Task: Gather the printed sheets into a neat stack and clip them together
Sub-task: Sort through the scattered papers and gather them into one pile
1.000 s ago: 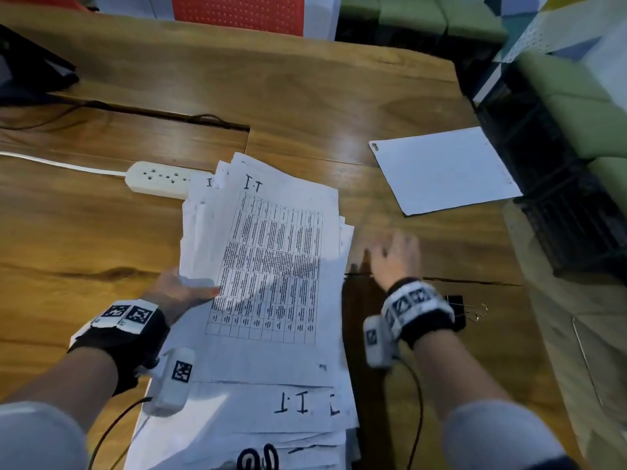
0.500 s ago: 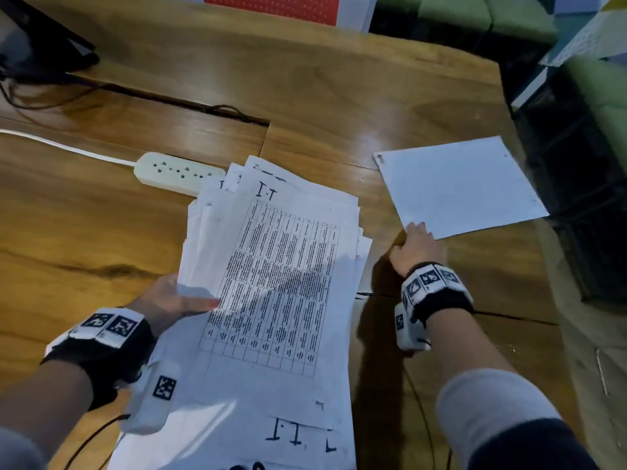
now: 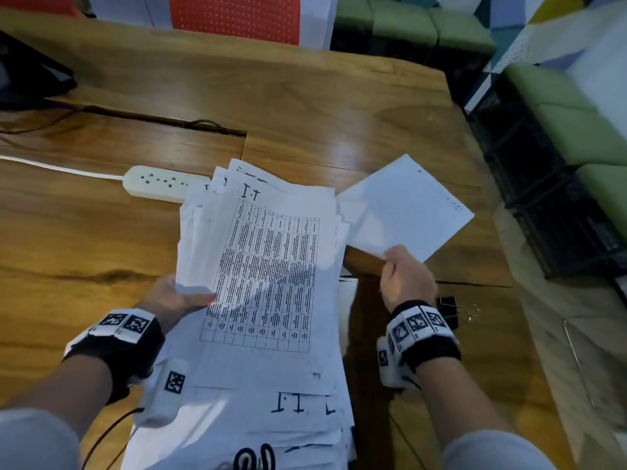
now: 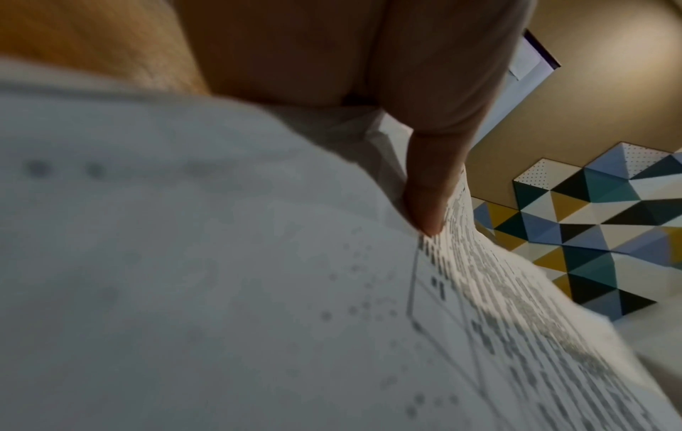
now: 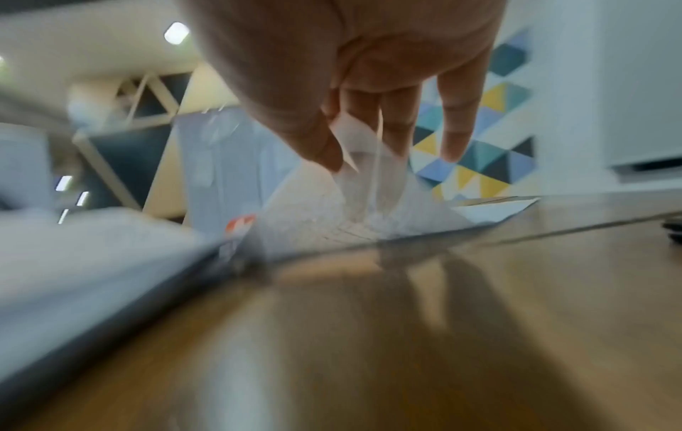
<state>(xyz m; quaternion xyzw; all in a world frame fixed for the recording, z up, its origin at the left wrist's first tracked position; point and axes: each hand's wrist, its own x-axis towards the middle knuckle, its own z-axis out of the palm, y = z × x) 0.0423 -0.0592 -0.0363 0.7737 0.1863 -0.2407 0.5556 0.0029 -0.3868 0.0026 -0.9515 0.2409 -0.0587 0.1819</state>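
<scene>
A loose pile of printed sheets (image 3: 268, 286) lies fanned on the wooden table, the top one bearing a table of text. My left hand (image 3: 179, 300) holds the pile's left edge, the thumb (image 4: 424, 204) pressed on top of the sheets (image 4: 258, 291). My right hand (image 3: 403, 279) pinches the near corner of a single blank-looking sheet (image 3: 403, 212) to the right of the pile; in the right wrist view thumb and fingers (image 5: 324, 145) nip that corner (image 5: 358, 157) and lift it off the table. A black binder clip (image 3: 449, 312) lies just right of my right wrist.
A white power strip (image 3: 159, 183) with its cord lies behind the pile at the left. A dark device (image 3: 30, 76) sits at the far left corner. The table's right edge (image 3: 502, 252) drops to dark crates and green cushions. A red chair back (image 3: 237, 18) stands beyond.
My right hand reached out to the lone sheet, took its near corner and pulled it toward the pile, turning it. My left hand stays on the pile's left edge.
</scene>
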